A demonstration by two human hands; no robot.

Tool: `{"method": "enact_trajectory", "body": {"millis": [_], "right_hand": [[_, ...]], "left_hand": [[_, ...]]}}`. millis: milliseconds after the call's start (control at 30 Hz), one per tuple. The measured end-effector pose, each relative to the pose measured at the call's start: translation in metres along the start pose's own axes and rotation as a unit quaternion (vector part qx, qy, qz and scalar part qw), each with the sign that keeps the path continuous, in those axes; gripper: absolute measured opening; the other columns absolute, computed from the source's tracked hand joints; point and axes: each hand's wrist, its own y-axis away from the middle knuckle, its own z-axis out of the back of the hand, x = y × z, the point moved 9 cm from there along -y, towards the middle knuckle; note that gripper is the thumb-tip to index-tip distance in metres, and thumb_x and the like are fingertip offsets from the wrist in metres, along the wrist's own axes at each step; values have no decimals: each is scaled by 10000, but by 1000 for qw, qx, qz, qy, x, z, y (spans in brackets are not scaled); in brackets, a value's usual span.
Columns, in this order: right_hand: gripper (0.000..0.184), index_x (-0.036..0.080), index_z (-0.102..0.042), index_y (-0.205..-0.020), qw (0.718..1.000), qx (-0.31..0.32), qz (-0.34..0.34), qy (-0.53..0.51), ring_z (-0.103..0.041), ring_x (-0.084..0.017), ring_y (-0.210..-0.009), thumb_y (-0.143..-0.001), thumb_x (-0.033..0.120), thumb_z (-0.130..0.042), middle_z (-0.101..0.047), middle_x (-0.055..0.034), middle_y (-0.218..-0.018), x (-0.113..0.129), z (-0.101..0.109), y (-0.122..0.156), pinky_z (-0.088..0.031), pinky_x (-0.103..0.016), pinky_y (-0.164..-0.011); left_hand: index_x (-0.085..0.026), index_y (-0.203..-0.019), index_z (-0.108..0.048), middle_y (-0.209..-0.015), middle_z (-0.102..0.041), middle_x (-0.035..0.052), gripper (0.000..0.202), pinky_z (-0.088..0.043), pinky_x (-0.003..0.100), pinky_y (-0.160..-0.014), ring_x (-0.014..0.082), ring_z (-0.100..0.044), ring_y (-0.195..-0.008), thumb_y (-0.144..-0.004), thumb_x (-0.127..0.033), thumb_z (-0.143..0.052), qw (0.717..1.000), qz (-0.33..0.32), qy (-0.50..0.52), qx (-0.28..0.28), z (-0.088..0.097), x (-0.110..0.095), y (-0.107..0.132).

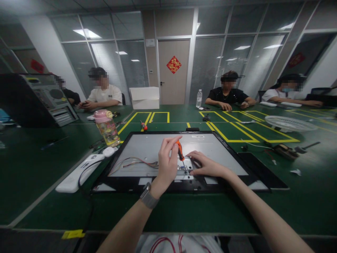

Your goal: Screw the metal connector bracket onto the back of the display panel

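A flat monitor panel (218, 149) lies face down on the green table, its grey metal back up and coloured wires (134, 162) running across it. My left hand (167, 162) is closed round a small orange-handled screwdriver (180, 151), its tip down on a small circuit board (184, 167) near the panel's front edge. My right hand (206, 166) rests on the panel beside that board, fingers pressed down against it. A watch sits on my left wrist.
A pink-lidded bottle (106, 128), a white mouse (109, 151) and a white panel piece (76, 173) lie to the left. A computer case (39, 98) stands far left. A fan grille (289, 123) and tools lie right. Other people sit along the far side.
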Motion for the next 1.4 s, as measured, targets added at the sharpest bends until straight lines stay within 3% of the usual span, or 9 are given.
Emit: {"method": "enact_trajectory", "body": {"millis": [100, 367, 600, 967, 1400], "right_hand": [[625, 234, -508, -1263, 1000, -1, 1, -2, -452, -278, -1185, -721, 460, -723, -481, -84, -1259, 0, 0, 0, -362, -437, -1039], [624, 223, -503, -1259, 1000, 0, -3, -2, -442, -281, -1199, -722, 450, -726, -479, -90, -1260, 0, 0, 0, -349, -443, -1052], [621, 222, -506, -1258, 1000, -2, -3, 0, -453, -276, -1185, -719, 435, -729, -479, -88, -1256, 0, 0, 0, -360, -438, -1045], [649, 219, -500, -1269, 1000, -4, -2, -5, -445, -280, -1199, -710, 450, -736, -469, -94, -1266, -3, 0, 0, -353, -436, -1053], [623, 203, -503, -1255, 1000, -4, 0, 2, -443, -274, -1204, -721, 429, -731, -468, -99, -1273, 0, 0, -1, -348, -421, -1058]], "left_hand": [[-201, -1134, -620, -1041, -615, 70, 293, -455, 312, -852, 175, -571, -978, -961, -214, -384, 1000, -4, -3, -1, 0, 0, 0], [-205, -1024, -650, -943, -576, 45, 212, -454, 259, -736, 146, -563, -836, -936, -250, -463, 1000, 11, -12, -4, -1, 3, 0], [-208, -1096, -635, -939, -569, 44, 295, -443, 281, -796, 160, -553, -878, -961, -229, -373, 1000, -1, -9, 2, 0, 1, 1], [-215, -1006, -655, -925, -538, 33, 195, -457, 254, -733, 134, -552, -797, -928, -267, -484, 1000, 12, -15, -14, 0, 5, 1], [-203, -1073, -627, -964, -567, 38, 261, -430, 259, -753, 142, -535, -821, -951, -216, -396, 1000, 4, -7, 2, -1, 4, 1]]}}
